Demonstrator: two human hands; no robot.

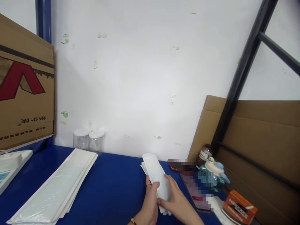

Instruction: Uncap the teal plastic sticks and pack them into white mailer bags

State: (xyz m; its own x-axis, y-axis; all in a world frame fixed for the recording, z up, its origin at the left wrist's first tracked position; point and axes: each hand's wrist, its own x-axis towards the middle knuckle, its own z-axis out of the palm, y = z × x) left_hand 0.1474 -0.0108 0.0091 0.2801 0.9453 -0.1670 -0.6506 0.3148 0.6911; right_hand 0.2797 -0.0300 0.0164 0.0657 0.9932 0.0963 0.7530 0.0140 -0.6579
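Both my hands grip a small stack of long white packets (156, 168) with rounded ends, standing out over the blue tabletop (112, 187). My left hand (150, 200) is closed round the left side, its thumb lying on the top packet. From the right, my right hand (175, 200) wraps the near end, fingers on the far edge and thumb across the front. What the packets contain cannot be seen. Left of my hands lies a pile of long flat white packets (58, 184) with shiny clear fronts.
Two clear jars (81, 140) with white lids stand against the wall. On the right are a brown bottle (203, 156), a teal bottle (212, 176), a dark phone-like slab (194, 190) and an orange box (239, 207). A power strip (14, 165) and large carton (25, 87) are at left.
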